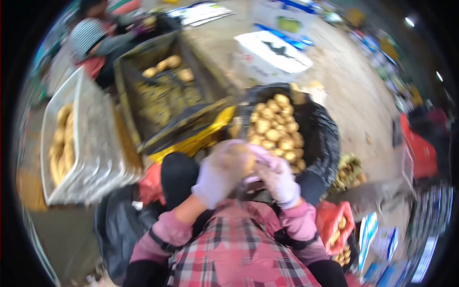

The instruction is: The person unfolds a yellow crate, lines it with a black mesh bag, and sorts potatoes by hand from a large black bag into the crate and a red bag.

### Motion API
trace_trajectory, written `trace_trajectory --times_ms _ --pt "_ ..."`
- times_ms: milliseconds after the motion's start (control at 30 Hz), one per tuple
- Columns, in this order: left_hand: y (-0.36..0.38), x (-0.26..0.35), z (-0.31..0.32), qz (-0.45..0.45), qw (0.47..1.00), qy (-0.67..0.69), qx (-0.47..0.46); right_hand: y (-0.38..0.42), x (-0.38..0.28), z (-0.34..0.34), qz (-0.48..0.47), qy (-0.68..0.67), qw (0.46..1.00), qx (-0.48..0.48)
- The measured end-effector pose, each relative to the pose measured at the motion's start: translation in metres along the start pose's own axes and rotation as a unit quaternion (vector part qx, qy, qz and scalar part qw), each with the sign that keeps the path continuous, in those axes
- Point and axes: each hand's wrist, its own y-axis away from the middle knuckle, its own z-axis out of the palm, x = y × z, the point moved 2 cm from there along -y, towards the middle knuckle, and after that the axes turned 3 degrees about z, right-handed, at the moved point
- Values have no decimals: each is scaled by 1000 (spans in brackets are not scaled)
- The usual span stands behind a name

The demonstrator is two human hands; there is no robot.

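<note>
My left hand (222, 174), in a pale glove, is closed around a yellowish potato (249, 161) in front of my lap; motion blur softens its outline. Beside it, my right hand (279, 182), also gloved, has its fingers bent at a pale pink strip or wrap (259, 152) by the potato. What exactly the right fingers grip is too blurred to make out. Just beyond both hands stands a round container lined with a black plastic bag (321, 131), its left part filled with many potatoes (277, 126).
A dirty rectangular bin (125, 95) with a few potatoes stands ahead left, near a co-worker in a striped hat (88, 37). Left of me is a translucent crate (95, 165) of potatoes. A white box (267, 67) lies ahead; a red bag (325, 217) of potatoes sits right.
</note>
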Motion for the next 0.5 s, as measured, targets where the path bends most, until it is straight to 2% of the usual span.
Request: trace_trajectory --times_ms 67,100,133,167,200,267,300,333,400,433,467,500 --pt "-1 -15 11 3 995 91 33 5 1 2 -50 7 998 -47" --pt "-3 -15 8 28 998 -40 34 0 3 5 -128 101 986 -29" --pt "-2 -19 11 4 999 13 45 -5 4 7 -196 199 960 -9" --pt "-1 -27 13 76 995 -71 10 -2 6 5 -236 239 942 21" --pt "0 -47 23 20 999 36 12 4 7 4 -270 282 919 48" --pt "0 -68 41 -70 973 220 9 13 16 5 -162 370 901 158" --pt "-1 -68 49 -109 950 293 -2 17 19 -1 -187 341 902 186" --pt "1 -67 58 -152 896 416 -9 25 20 -11 -200 307 907 208" --pt "-8 -81 63 -262 855 443 -57 40 12 -38 -224 246 912 238" --pt "-10 -87 69 -318 829 453 -75 67 -9 -55 -178 195 935 238" --pt "-10 -77 74 -322 860 386 -87 65 12 -87 -259 141 905 306" --pt "-9 -82 75 -307 893 315 -94 89 3 -108 -323 -1 881 346"
